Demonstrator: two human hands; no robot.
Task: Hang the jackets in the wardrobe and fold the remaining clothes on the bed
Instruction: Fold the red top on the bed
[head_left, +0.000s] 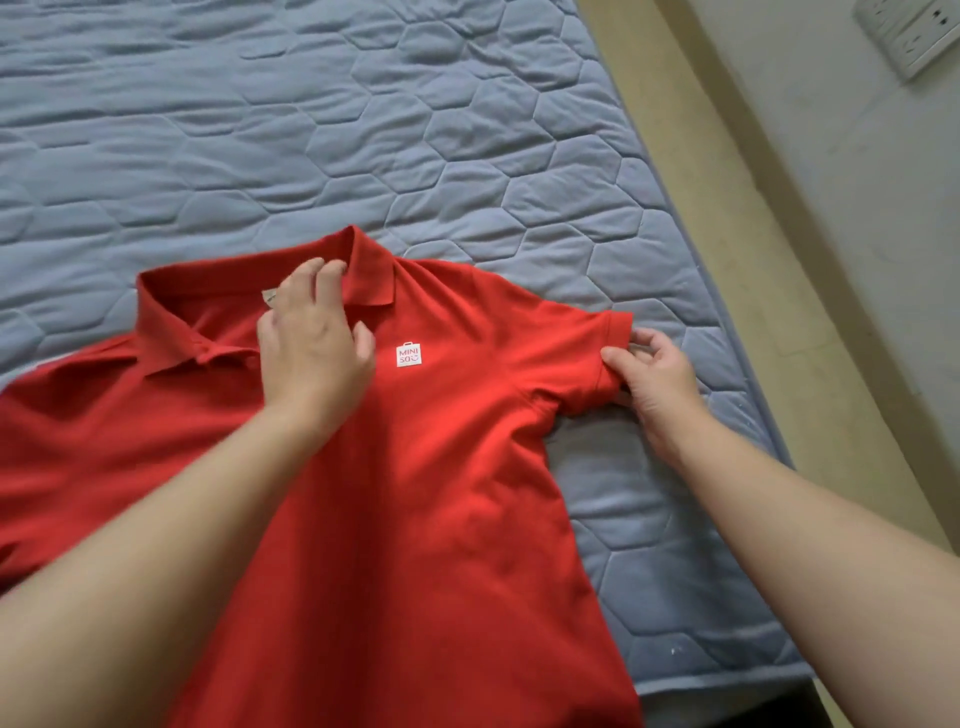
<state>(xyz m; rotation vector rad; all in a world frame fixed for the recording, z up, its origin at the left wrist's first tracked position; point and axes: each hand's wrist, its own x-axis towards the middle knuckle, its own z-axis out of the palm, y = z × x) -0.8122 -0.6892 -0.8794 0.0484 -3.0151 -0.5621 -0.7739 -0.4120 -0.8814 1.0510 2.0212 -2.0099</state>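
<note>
Red polo shirt (441, 467) lies flat on the bed (260, 130); its collar (374, 280) sits under the left hand (311, 343)'s relaxed fingers; right hand (654, 384)'s fingers pinch the sleeve cuff (618, 332) between them

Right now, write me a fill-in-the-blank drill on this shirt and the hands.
The shirt on the bed is ____.
The right grip pinches the shirt's short ____.
The left grip touches the shirt's ____.
Missing words: red, sleeve, collar.
</note>
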